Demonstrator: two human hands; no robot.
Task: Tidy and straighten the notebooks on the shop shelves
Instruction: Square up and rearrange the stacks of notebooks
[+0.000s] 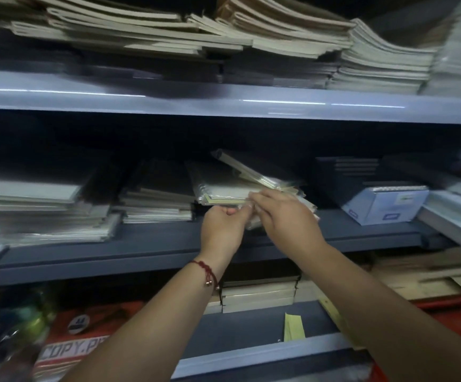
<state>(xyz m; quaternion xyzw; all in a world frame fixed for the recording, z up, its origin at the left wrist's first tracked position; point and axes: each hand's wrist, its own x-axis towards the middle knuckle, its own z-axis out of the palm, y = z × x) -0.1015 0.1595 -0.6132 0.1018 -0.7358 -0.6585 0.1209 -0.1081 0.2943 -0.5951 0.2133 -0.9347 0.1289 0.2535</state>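
Head view, frame blurred by motion. Both hands meet at centre, at the front edge of the middle shelf (361, 232). Left hand (222, 230) has its fingers curled in, pinching the near edge of the plastic-wrapped notebooks (223, 193). Right hand (284, 216) lies over the same stack just to its 3 o'clock, fingers bent down onto the wrap (exact grip lost in blur). Top notebook (240, 168) of that stack is tilted, far corner raised toward 11 o'clock; the ones beneath lie flat, spiral binding at the left side.

Red cord bracelet (205, 270) on the left wrist.

Same shelf, 9 o'clock of the hands: a dark-covered pile (157, 194) just beside, then a wider grey pile (39, 205) at the far left, edges uneven. At 3 o'clock: pale blue box (383, 206) with a spiral pad on top, well apart from the hands.

Upper shelf (223, 103) at 12 o'clock carries ragged stacks of pale exercise books (279, 31), sagging and fanned out.

Lower shelf at 6 o'clock: short stack of thick books (259, 296) between the forearms, yellow paper slip (292, 326) in front of it. Red carton (66, 351) at 7 o'clock, lettering "COPY" legible.
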